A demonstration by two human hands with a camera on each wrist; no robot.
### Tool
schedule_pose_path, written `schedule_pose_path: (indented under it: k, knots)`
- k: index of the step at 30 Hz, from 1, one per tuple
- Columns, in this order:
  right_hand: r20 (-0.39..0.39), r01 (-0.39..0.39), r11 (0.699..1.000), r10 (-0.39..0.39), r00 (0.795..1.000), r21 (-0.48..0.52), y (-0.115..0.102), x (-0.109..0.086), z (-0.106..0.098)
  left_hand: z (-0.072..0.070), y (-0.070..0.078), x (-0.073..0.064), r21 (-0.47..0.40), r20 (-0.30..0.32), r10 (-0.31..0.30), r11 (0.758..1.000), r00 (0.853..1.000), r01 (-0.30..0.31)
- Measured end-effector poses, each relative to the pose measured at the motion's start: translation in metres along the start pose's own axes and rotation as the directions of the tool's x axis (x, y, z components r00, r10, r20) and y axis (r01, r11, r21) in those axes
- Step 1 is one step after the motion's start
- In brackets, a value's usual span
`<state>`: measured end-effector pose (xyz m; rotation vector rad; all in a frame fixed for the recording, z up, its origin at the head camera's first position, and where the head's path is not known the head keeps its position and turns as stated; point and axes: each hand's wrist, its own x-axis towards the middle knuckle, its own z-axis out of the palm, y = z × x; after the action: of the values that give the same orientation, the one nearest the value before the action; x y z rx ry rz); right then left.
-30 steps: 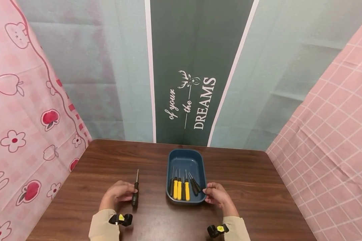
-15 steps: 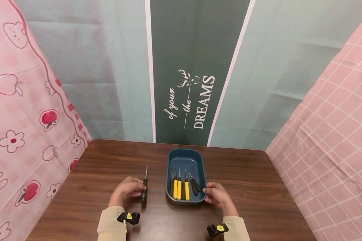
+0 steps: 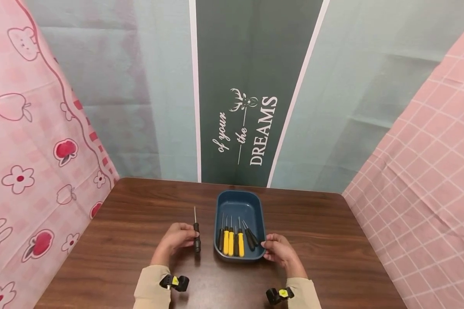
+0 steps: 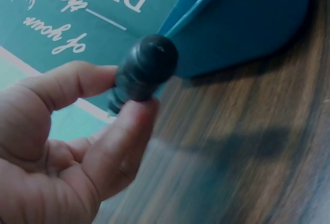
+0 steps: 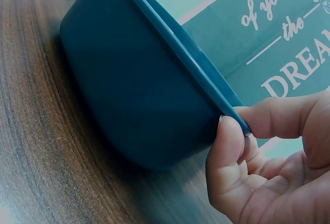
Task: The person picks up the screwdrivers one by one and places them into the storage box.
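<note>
My left hand [image 3: 181,237] pinches a black-handled screwdriver [image 3: 196,238] between thumb and fingers, its thin metal shaft pointing toward the back of the table. In the left wrist view the butt end of the screwdriver [image 4: 147,66] faces the camera, held off the wood just left of the blue container. A rectangular blue container [image 3: 239,259] stands on the table, several yellow-handled and black-handled screwdrivers lying side by side in its near half. At its near right corner my right hand [image 3: 279,250] pinches the rim, as the right wrist view shows with the container wall [image 5: 139,79].
A brown wood-grain table [image 3: 147,206] carries everything. Behind it hangs a grey-green curtain [image 3: 236,51] with printed lettering. Pink patterned cloth [image 3: 35,141] closes the left side, and pink checked cloth [image 3: 421,141] the right.
My left hand has moved right with the screwdriver, bringing it nearer the blue container and slightly farther from me. The right hand keeps its hold on the rim, and the container has stayed put.
</note>
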<state>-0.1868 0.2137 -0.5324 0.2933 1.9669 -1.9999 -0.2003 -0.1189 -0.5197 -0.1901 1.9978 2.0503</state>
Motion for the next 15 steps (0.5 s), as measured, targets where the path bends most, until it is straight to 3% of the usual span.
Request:
schedule_pose_path:
  k: [6, 15]
  knots:
    - [0.057, 0.045, 0.999, -0.046, 0.997, 0.022, -0.001, -0.003, -0.001, 0.01, 0.002, 0.002, -0.017, 0.007, 0.036, 0.999, 0.999, -0.036]
    - [-0.013, -0.017, 1.0, 0.017, 1.0, -0.002, -0.002, -0.002, 0.001, 0.016, 0.012, 0.007, -0.006, 0.027, -0.024, 1.0, 0.999, 0.024]
